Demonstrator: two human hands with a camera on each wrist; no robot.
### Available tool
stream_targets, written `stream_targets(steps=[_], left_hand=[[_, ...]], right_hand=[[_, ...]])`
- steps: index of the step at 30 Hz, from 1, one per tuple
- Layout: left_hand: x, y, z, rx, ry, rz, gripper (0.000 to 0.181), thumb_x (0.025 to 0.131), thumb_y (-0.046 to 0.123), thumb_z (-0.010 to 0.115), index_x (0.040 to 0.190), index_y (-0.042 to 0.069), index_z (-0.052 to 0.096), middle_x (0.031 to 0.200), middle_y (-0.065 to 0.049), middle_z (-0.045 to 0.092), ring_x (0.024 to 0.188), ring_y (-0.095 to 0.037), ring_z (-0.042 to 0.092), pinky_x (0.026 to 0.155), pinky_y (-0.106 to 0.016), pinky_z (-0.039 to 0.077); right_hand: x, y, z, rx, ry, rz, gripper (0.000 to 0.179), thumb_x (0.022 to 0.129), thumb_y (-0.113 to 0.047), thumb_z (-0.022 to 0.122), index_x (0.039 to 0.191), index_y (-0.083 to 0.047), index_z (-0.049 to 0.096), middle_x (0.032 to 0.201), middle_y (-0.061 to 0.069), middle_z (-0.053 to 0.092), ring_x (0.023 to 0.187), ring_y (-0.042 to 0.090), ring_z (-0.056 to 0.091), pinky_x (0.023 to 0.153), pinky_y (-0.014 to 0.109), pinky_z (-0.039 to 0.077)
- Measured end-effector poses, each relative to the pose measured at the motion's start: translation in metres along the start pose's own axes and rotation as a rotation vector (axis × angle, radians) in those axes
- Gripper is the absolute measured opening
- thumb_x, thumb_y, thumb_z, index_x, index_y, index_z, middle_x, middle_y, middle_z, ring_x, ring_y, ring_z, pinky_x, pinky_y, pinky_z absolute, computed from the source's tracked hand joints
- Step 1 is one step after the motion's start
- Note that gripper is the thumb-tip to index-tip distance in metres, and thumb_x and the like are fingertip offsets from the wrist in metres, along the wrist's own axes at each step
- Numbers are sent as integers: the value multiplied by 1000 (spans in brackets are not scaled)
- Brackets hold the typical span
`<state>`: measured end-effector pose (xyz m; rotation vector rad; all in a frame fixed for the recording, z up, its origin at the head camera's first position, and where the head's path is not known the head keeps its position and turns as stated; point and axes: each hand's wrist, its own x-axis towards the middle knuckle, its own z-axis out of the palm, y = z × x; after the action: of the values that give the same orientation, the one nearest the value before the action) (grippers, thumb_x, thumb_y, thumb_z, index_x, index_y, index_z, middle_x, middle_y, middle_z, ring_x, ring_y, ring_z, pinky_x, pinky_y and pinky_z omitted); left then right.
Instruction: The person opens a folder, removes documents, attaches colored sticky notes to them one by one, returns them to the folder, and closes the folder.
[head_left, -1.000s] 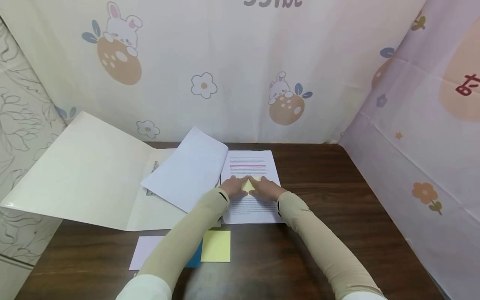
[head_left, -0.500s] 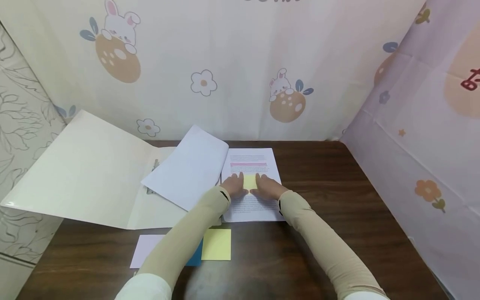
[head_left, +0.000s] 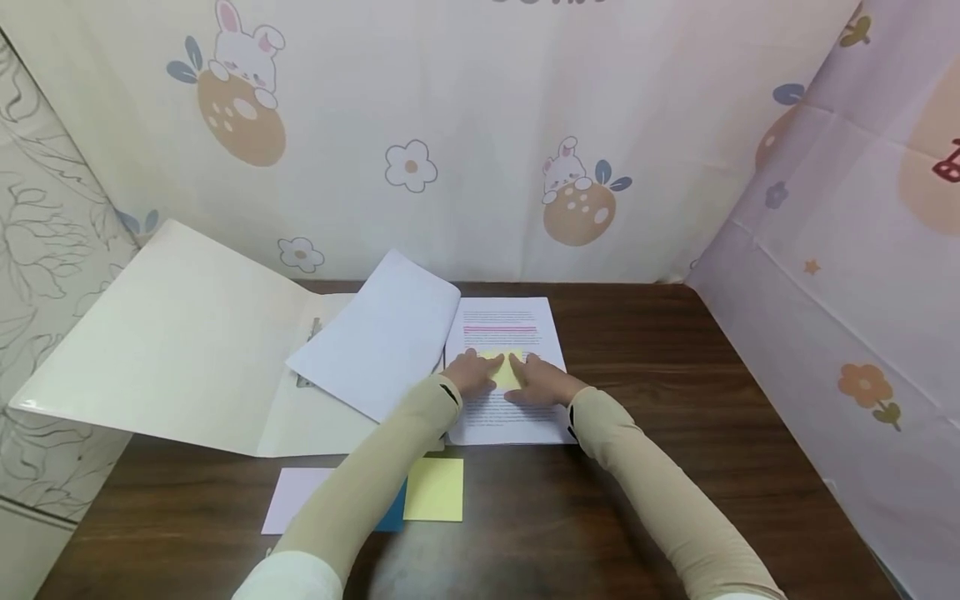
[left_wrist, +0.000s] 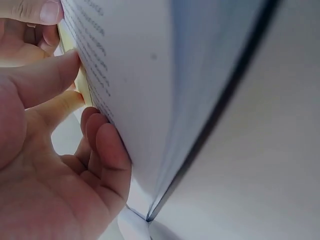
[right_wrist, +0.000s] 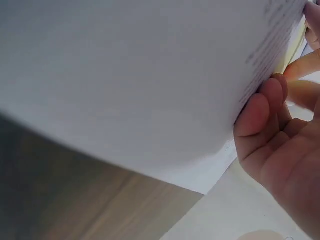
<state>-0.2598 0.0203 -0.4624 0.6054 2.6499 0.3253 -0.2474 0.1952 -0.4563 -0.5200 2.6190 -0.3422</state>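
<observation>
A yellow sticky note [head_left: 507,377] lies flat on a printed page [head_left: 512,427] of an opened binder. My left hand [head_left: 471,377] touches the note's left part, with its index fingertip and thumb on the paper. From the other side, the index finger and thumb of my right hand [head_left: 546,383] press on the note's right part. The two index fingertips are close together near its upper edge. In the left wrist view, the remaining fingers of the left hand [left_wrist: 75,175] bend against the page; the right hand's fingers [right_wrist: 252,115] do likewise in the right wrist view.
The white binder cover [head_left: 172,342] stands open at the left, with turned white sheets [head_left: 382,333] over its metal clip. At the front lie a yellow pad [head_left: 435,490], a blue pad [head_left: 393,510] partly under the left sleeve, and a lilac one [head_left: 292,498]. A patterned curtain [head_left: 465,100] hangs behind.
My index fingertips moved apart to the note's sides, then came back together over its upper part. The note and page stay in place; the head view shifted slightly.
</observation>
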Motion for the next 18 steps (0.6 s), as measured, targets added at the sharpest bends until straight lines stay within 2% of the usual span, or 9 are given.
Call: stream_targets(steps=[2,4,7,9,11,12,18], left_hand=[[0,1,0,-7,-1,-10,62,97,31,57,153,26,31,145,-22,46,128,-36,49,106,-46,42],[1,1,3,-7,-7,-23,64,97,31,58,154,23,29,146,-22,43,130,-36,46,108,-46,41],[1,4,7,-7,-20,-22,67,97,32,58,155,19,27,146,-23,42,133,-36,44,109,-46,40],[1,5,9,-4,-26,-16,68,96,33,58,155,17,27,145,-22,42,133,-35,44,109,-45,40],[0,7,10,-11,-27,-19,68,96,33,58,154,16,27,145,-22,42,133,-34,44,109,-44,40],[-1,7,10,-16,-26,-26,68,96,33,58,154,16,27,145,-21,42,133,-33,44,109,-43,40],[-6,2,4,-25,5,-45,68,96,31,59,154,15,28,144,-21,43,131,-33,44,108,-42,40]], right_hand=[[0,1,0,9,13,-5,79,93,-38,63,150,5,27,127,31,50,100,27,54,92,44,45],[-2,5,-1,71,24,0,69,94,-37,62,140,9,40,114,27,55,93,26,54,85,41,46],[-7,14,-2,193,37,33,61,95,-35,60,137,7,46,97,16,56,81,22,49,72,34,41],[-12,21,-3,235,46,65,56,96,-33,59,137,4,49,94,12,56,78,20,47,68,31,38],[-17,26,-4,224,70,93,57,96,-31,59,142,0,46,98,12,59,80,19,48,69,30,39],[-19,27,-4,202,87,101,55,95,-29,60,140,0,49,101,13,59,83,20,49,70,30,41],[-30,27,-5,59,153,228,61,89,-28,70,139,0,50,111,21,50,94,29,47,79,41,43]])
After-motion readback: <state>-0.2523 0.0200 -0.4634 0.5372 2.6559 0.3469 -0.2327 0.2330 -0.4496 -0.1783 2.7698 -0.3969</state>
